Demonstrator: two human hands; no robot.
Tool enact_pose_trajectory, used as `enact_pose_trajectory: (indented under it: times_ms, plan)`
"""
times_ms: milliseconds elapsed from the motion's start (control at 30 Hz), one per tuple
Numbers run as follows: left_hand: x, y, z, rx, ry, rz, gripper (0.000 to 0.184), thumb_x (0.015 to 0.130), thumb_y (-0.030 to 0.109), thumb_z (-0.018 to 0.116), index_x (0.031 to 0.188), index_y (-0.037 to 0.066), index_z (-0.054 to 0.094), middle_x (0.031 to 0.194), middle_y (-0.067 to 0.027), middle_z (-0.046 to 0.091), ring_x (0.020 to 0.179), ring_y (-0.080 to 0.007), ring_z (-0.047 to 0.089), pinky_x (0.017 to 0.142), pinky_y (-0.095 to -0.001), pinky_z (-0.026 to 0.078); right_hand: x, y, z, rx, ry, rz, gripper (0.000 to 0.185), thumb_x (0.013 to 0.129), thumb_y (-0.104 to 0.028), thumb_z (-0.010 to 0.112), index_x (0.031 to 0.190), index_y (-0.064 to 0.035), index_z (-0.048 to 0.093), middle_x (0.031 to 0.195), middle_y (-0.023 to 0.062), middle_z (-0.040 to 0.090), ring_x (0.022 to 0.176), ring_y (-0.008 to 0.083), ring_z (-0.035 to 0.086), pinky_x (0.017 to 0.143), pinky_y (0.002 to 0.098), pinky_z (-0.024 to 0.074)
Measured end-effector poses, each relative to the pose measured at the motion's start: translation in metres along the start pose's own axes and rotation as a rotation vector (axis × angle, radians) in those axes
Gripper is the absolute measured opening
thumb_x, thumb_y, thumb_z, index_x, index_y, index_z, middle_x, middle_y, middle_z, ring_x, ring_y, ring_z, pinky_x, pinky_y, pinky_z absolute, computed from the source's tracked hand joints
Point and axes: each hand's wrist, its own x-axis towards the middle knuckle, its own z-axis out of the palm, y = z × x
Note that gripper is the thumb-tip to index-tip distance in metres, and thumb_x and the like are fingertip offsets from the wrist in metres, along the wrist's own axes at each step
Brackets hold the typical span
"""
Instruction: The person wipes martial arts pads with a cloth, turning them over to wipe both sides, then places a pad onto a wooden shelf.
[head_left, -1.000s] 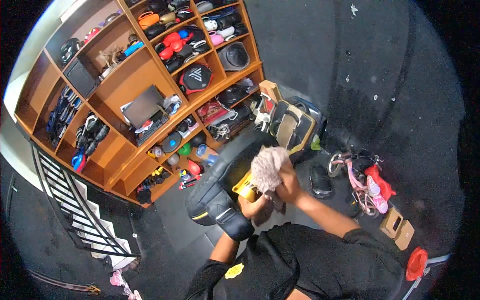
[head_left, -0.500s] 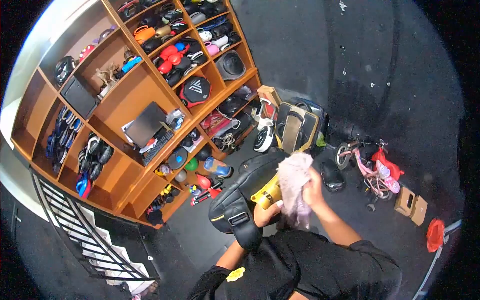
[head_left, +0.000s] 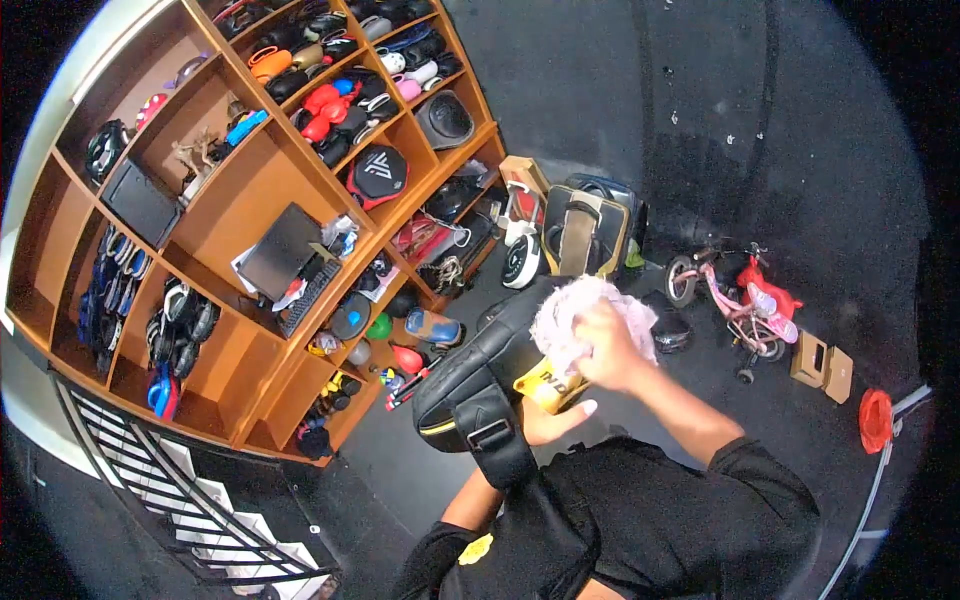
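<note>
Right grip: my right grip (head_left: 607, 345) is closed, fingers curled into the cloth, knuckles uppermost
Cloth: the cloth (head_left: 556, 320), pale pink and fluffy, is bunched under and around my right fingers; it sits over the upper end of the yellow band and spreads out on both sides of my fist
Left grip: my left grip (head_left: 548, 424) is at the lower edge of the band, thumb stretched out to the right; my other fingers are mostly hidden, so I cannot tell how far it is closed or how firmly it has hold
Band: the band (head_left: 545, 384) is yellow with black letters, partly covered by the cloth; it lies between my two grips, beside the pad, and I cannot tell whether it is joined to it
Pad: the pad (head_left: 465, 385), black and bulky, is in front of my body, above the floor (head_left: 830, 170), tilted, just left of the band
Strap: the strap (head_left: 505, 465), wide and black, runs down from the pad across my left forearm, a buckle (head_left: 490, 433) on it
Shelf: the shelf (head_left: 235, 195) fills the upper left, with a monitor (head_left: 280, 252) and keyboard (head_left: 310, 297) in one compartment and gloves (head_left: 325, 110) in others
Bike: the bike (head_left: 732, 312), pink, is on the floor well to the right of the cloth
Boxes: an open carton (head_left: 822, 366) lies near the bike
Bag: a tan and black bag (head_left: 580, 238) is beyond the cloth, near the shelf
</note>
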Motion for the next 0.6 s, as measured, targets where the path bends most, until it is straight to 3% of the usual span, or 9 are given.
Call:
enact_pose_trajectory:
  times_ms: [33,200,367,433,467,500,533,567,600]
  plan:
    - [-0.004,-0.019,0.008,-0.185,0.106,0.082,0.039,0.087,0.017,0.071,0.119,-0.001,0.061,0.108,-0.0061,0.065,0.104,-0.0168,0.060,0.092,-0.0337,0.048,-0.003,-0.007,0.011,-0.018,0.014,-0.047,0.036,0.058,-0.018,0.070,0.089,-0.0023,0.067,0.092,0.0136,0.063,0.093,0.0355,0.057,0.086,0.0463,0.0444]
    - [-0.027,-0.032,0.004,-0.268,0.055,0.066,0.035,0.089,0.015,0.067,0.119,-0.001,0.060,0.111,-0.0056,0.063,0.106,-0.0168,0.058,0.096,-0.0327,0.044,-0.003,-0.018,0.048,0.018,0.068,-0.022,0.038,0.056,-0.024,0.072,0.087,-0.0020,0.067,0.085,0.0115,0.065,0.082,0.0326,0.058,0.080,0.0438,0.0437]
    - [-0.034,-0.036,0.005,-0.618,-0.043,-0.070,0.041,0.093,0.021,0.062,0.127,-0.001,0.055,0.119,-0.0059,0.060,0.112,-0.0162,0.054,0.099,-0.0328,0.041,-0.011,-0.010,0.065,0.048,0.085,0.035,0.027,0.060,-0.020,0.071,0.079,-0.0004,0.067,0.077,0.0112,0.064,0.074,0.0310,0.060,0.073,0.0423,0.0458]
    - [-0.032,-0.034,0.008,-0.664,0.002,-0.095,0.043,0.093,0.022,0.062,0.129,0.000,0.054,0.116,-0.0052,0.059,0.109,-0.0160,0.054,0.097,-0.0325,0.042,-0.015,0.001,0.076,0.427,0.228,0.183,0.018,0.070,-0.017,0.069,0.074,0.0000,0.065,0.069,0.0086,0.061,0.066,0.0266,0.058,0.066,0.0388,0.0452]
    - [-0.033,-0.031,0.011,-0.710,0.050,-0.129,0.045,0.092,0.022,0.062,0.130,0.000,0.053,0.113,-0.0046,0.059,0.106,-0.0159,0.055,0.095,-0.0321,0.043,-0.016,-0.009,0.070,0.886,0.309,0.693,0.024,0.084,-0.021,0.061,0.072,-0.0006,0.064,0.067,0.0061,0.060,0.066,0.0216,0.060,0.064,0.0364,0.0465]
    - [-0.034,-0.029,0.016,-0.758,0.098,-0.166,0.048,0.092,0.023,0.063,0.132,0.000,0.052,0.111,-0.0039,0.059,0.103,-0.0157,0.056,0.093,-0.0318,0.045,-0.019,0.017,0.056,1.196,0.279,0.611,0.038,0.094,-0.029,0.053,0.071,-0.0020,0.066,0.077,0.0054,0.065,0.073,0.0172,0.063,0.069,0.0328,0.0500]
    - [-0.037,-0.053,0.017,-0.765,0.054,-0.182,0.055,0.092,0.022,0.062,0.139,-0.001,0.046,0.122,-0.0075,0.060,0.112,-0.0191,0.058,0.099,-0.0347,0.045,-0.011,0.041,0.065,1.481,0.457,0.266,0.043,0.100,-0.033,0.045,0.084,-0.0008,0.069,0.088,0.0072,0.070,0.077,0.0149,0.066,0.072,0.0280,0.0524]
    - [-0.035,-0.049,0.014,-0.894,0.077,-0.219,0.060,0.093,0.021,0.061,0.144,-0.001,0.041,0.134,-0.0108,0.056,0.121,-0.0236,0.057,0.104,-0.0379,0.045,-0.003,0.021,0.039,1.454,0.636,0.829,0.039,0.101,-0.030,0.045,0.095,0.0008,0.068,0.094,0.0078,0.070,0.080,0.0162,0.067,0.074,0.0282,0.0542]
    - [-0.034,-0.052,0.014,-0.990,0.095,-0.224,0.062,0.093,0.021,0.061,0.146,0.000,0.039,0.137,-0.0114,0.055,0.124,-0.0250,0.056,0.105,-0.0391,0.044,-0.002,0.012,0.023,1.360,0.597,0.781,0.037,0.101,-0.029,0.046,0.101,0.0018,0.067,0.095,0.0088,0.071,0.083,0.0182,0.068,0.078,0.0304,0.0547]
